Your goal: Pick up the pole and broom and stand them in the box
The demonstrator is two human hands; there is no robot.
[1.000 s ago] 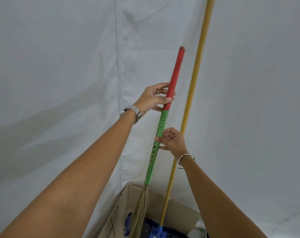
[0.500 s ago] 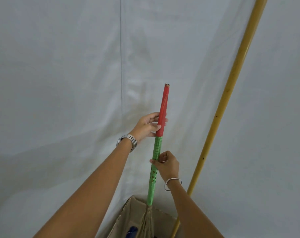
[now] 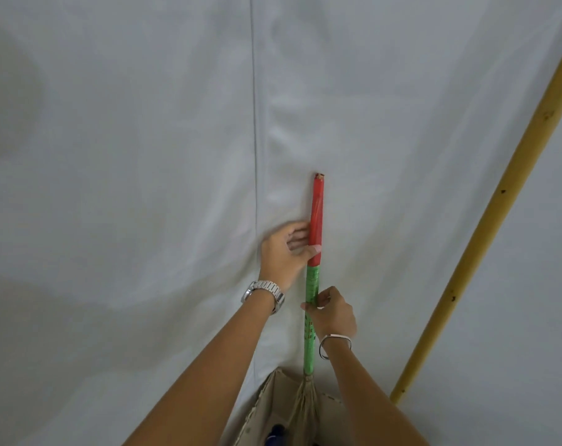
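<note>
The left hand (image 3: 284,252) pinches the red part of the broom (image 3: 314,252), probably to keep it upright. Just below, the right hand (image 3: 332,313) grips its green part; the bristles sit inside the box (image 3: 266,403). Right of the broom, the pole (image 3: 485,233) leans untouched.

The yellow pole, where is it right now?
The yellow pole leans across the right side of the head view against the white sheet, apart from both hands and to the right of the broom.

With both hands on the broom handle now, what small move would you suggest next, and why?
Probably let go gently, left hand first: the broom stands upright with its bristles inside the box, and the yellow pole already leans unheld against the white sheet.
</note>
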